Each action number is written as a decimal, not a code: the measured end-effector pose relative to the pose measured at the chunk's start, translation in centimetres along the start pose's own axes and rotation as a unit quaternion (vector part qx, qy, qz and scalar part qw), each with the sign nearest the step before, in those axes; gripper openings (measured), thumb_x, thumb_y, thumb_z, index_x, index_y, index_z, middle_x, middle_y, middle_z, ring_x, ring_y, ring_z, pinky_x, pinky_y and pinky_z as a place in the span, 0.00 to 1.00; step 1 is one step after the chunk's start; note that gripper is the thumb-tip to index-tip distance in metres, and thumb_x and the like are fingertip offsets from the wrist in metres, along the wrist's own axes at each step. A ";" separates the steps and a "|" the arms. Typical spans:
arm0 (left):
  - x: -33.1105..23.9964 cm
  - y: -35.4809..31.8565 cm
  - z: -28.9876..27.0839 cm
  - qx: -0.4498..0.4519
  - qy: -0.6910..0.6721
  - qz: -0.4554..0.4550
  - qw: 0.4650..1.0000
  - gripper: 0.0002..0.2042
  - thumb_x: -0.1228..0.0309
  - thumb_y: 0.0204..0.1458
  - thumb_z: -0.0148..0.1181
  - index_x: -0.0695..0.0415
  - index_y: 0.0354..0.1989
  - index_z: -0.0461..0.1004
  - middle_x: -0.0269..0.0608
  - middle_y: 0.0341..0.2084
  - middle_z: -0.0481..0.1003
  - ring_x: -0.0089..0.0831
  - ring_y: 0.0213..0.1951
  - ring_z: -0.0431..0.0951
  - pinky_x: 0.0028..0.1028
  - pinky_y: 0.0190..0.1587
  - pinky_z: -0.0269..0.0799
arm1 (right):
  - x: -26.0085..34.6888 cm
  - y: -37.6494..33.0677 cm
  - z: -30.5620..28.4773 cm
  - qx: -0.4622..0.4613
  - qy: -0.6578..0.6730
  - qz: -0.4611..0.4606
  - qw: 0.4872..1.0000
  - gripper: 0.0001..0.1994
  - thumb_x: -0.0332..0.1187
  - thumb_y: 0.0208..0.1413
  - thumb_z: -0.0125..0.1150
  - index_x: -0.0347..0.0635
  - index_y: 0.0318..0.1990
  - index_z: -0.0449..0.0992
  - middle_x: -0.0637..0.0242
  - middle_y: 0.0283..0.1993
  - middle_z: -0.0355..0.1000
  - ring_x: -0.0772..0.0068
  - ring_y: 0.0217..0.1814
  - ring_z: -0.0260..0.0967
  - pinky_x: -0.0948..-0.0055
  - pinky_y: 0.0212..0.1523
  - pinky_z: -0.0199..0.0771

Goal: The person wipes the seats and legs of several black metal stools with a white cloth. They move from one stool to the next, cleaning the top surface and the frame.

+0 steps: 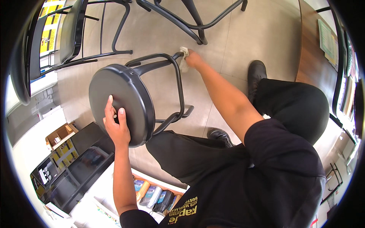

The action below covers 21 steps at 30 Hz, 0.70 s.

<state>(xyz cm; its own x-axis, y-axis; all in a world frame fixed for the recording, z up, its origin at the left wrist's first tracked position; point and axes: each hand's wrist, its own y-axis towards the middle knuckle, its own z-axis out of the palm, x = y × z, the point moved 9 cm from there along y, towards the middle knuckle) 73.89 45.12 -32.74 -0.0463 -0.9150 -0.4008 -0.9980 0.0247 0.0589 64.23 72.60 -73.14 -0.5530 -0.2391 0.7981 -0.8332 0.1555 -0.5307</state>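
A black stool (142, 110) with a round padded seat and bent tubular legs is tipped over, its seat turned toward the left. My left hand (116, 123) rests on the flat of the seat, fingers apart, holding nothing. At the far end of the stool, my right hand (194, 59) is closed on a crumpled whitish cloth (184, 64). That cloth presses against the end of a leg tube. Part of the stool's lower frame is hidden behind the seat and my knee.
Black metal chairs (72, 34) stand at the upper left, and more tubular legs (197, 26) at the top. A wooden panel (310, 53) rises on the right. Low at the left are a black machine (76, 178) and a box of bottles (152, 195). My shoes (256, 74) are on the tiled floor.
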 end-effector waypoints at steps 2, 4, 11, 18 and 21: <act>-0.2 0.5 0.2 0.003 -0.001 0.009 1.000 0.27 0.55 0.67 0.59 0.57 0.70 0.72 0.34 0.30 0.67 0.32 0.36 0.67 0.32 0.51 0.64 | -0.9 2.0 2.3 0.005 -0.031 -0.021 0.999 0.23 0.31 0.60 0.59 0.44 0.64 0.74 0.45 0.59 0.79 0.41 0.63 0.76 0.51 0.61 0.77; -0.1 0.1 0.1 -0.002 0.004 0.008 1.000 0.28 0.55 0.67 0.59 0.57 0.70 0.72 0.34 0.31 0.67 0.32 0.37 0.67 0.32 0.52 0.63 | 0.5 1.5 2.8 0.036 -0.074 -0.029 0.996 0.23 0.30 0.59 0.59 0.43 0.63 0.74 0.46 0.58 0.80 0.41 0.62 0.76 0.51 0.60 0.77; 0.2 -0.1 0.0 0.005 0.010 -0.002 1.000 0.29 0.53 0.67 0.59 0.57 0.70 0.72 0.34 0.32 0.68 0.32 0.38 0.69 0.31 0.54 0.62 | 9.4 -3.4 -0.4 0.137 -0.171 -0.173 0.960 0.22 0.29 0.57 0.58 0.51 0.60 0.81 0.49 0.54 0.82 0.42 0.59 0.78 0.50 0.60 0.78; 0.1 -0.5 -0.1 0.005 0.008 0.003 1.000 0.29 0.53 0.66 0.60 0.57 0.70 0.72 0.34 0.33 0.69 0.31 0.38 0.68 0.31 0.52 0.60 | 12.8 -5.7 -1.1 0.228 -0.328 -0.179 0.899 0.24 0.29 0.57 0.58 0.48 0.63 0.80 0.52 0.57 0.81 0.44 0.62 0.77 0.53 0.62 0.78; -0.4 -0.4 0.0 0.011 0.018 0.021 1.000 0.29 0.54 0.65 0.61 0.57 0.70 0.72 0.34 0.33 0.69 0.30 0.38 0.68 0.30 0.52 0.59 | 13.4 -4.4 -2.8 0.257 -0.367 -0.187 0.874 0.26 0.27 0.56 0.57 0.49 0.64 0.79 0.51 0.55 0.82 0.42 0.60 0.77 0.53 0.60 0.78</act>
<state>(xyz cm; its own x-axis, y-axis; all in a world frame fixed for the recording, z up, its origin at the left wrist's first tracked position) 74.31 45.41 -32.59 -0.0862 -0.9268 -0.3655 -0.9960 0.0710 0.0548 60.48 71.39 -59.28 0.0666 -0.7612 0.6451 -0.7404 -0.4711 -0.4795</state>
